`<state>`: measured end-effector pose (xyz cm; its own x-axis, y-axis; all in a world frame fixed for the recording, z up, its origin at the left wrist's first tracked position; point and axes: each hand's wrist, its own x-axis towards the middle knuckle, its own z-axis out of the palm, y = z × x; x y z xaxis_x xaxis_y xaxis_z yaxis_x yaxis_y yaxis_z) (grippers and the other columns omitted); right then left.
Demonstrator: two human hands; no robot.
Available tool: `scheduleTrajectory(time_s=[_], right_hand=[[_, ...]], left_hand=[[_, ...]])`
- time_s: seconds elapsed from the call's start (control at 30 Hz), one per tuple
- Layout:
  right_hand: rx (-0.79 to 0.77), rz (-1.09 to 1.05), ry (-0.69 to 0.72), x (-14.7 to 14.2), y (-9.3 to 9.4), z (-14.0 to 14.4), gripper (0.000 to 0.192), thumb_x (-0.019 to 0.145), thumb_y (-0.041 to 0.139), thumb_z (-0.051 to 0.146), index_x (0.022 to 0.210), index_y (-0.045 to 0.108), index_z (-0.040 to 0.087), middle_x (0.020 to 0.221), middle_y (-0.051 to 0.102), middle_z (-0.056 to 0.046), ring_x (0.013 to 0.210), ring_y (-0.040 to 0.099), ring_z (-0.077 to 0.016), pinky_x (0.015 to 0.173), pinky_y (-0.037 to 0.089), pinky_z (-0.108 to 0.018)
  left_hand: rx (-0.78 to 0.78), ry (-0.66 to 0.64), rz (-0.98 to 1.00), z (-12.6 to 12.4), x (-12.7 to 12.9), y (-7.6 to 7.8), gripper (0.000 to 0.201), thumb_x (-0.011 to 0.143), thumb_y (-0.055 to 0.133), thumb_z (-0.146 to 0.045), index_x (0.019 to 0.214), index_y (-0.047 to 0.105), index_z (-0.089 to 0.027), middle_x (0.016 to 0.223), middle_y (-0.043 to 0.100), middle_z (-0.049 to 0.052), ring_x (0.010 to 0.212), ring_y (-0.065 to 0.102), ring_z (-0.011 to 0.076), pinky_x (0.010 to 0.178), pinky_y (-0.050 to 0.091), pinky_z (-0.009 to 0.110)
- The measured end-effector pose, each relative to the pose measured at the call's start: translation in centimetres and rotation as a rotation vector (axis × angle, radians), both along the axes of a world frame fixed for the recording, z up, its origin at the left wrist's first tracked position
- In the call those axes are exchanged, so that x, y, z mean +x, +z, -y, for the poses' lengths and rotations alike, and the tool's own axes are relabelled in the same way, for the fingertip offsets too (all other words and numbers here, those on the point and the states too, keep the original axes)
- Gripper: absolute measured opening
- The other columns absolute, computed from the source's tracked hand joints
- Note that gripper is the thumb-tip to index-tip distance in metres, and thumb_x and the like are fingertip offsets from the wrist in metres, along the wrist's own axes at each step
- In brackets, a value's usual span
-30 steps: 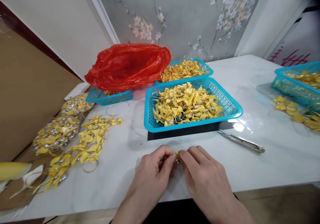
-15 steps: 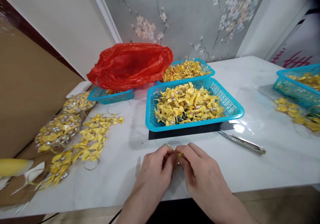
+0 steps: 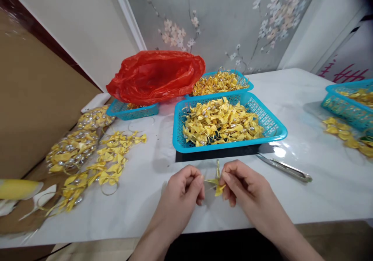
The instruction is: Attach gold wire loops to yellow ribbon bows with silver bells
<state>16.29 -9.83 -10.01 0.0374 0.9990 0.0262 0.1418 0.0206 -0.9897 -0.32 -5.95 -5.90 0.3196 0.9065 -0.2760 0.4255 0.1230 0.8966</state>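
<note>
Near the table's front edge, my right hand (image 3: 243,183) pinches a small yellow ribbon flower (image 3: 219,189) between thumb and fingertips. A narrow strip of it points up, and a thin tip reaches toward my left hand (image 3: 185,187). Its thumb and forefinger are pressed together just left of the flower; whatever they hold is too small to make out. Just beyond both hands stands a blue plastic basket (image 3: 230,148) heaped with yellow ribbon flowers (image 3: 221,121) with pearly beads. To the right of it lies a pair of metal tweezers (image 3: 287,168).
A red plastic bag (image 3: 154,78) rests over a blue basket (image 3: 128,114) at the back left. Behind the middle basket is another filled basket (image 3: 250,86); one more (image 3: 335,101) stands far right. Strung yellow flowers (image 3: 112,162) and bagged ones (image 3: 72,148) lie at left.
My hands have drawn apart from their close pinch, the right one moving right with the ribbon flower. More of the flower shows between them. The view has shifted slightly.
</note>
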Motion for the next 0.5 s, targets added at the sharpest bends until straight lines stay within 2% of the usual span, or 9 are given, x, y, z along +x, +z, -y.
scheduleTrajectory(time_s=[0.17, 0.33, 0.43, 0.5], right_hand=[[0.003, -0.016, -0.017, 0.8, -0.2, 0.2, 0.028, 0.100, 0.049, 0.040, 0.080, 0.054, 0.021, 0.061, 0.052, 0.003, 0.055, 0.048, -0.0121, 0.053, 0.039, -0.023], [0.027, -0.059, -0.105, 1.4, -0.3, 0.5, 0.025, 0.099, 0.053, 0.041, 0.085, 0.059, 0.022, 0.067, 0.051, 0.002, 0.058, 0.043, -0.0127, 0.051, 0.036, -0.024], [0.026, -0.396, -0.154, 1.3, 0.0, 0.4, 0.019, 0.095, 0.062, 0.037, 0.084, 0.063, 0.021, 0.089, 0.060, -0.002, 0.065, 0.049, -0.0108, 0.058, 0.043, -0.022], [0.002, -0.679, -0.146, 1.0, 0.4, 0.1, 0.019, 0.091, 0.069, 0.036, 0.081, 0.061, 0.022, 0.090, 0.060, -0.002, 0.070, 0.055, -0.0112, 0.055, 0.044, -0.019]], left_hand=[[-0.011, 0.062, 0.125, 0.3, -0.1, 0.6, 0.027, 0.094, 0.051, -0.033, 0.070, 0.050, -0.021, 0.060, 0.051, -0.004, 0.062, 0.045, 0.0134, 0.061, 0.035, 0.025], [-0.145, 0.218, 0.469, 1.4, 0.1, 0.2, 0.032, 0.088, 0.068, -0.038, 0.067, 0.053, -0.019, 0.058, 0.050, -0.005, 0.064, 0.041, 0.0119, 0.064, 0.036, 0.020], [-0.250, 0.280, 0.673, 1.9, 0.4, -0.1, 0.032, 0.083, 0.076, -0.038, 0.069, 0.056, -0.018, 0.055, 0.047, -0.006, 0.061, 0.041, 0.0100, 0.063, 0.040, 0.017], [-0.313, 0.327, 0.794, 2.2, 0.6, -0.1, 0.031, 0.080, 0.080, -0.034, 0.069, 0.057, -0.018, 0.053, 0.045, -0.006, 0.062, 0.046, 0.0099, 0.059, 0.040, 0.016]])
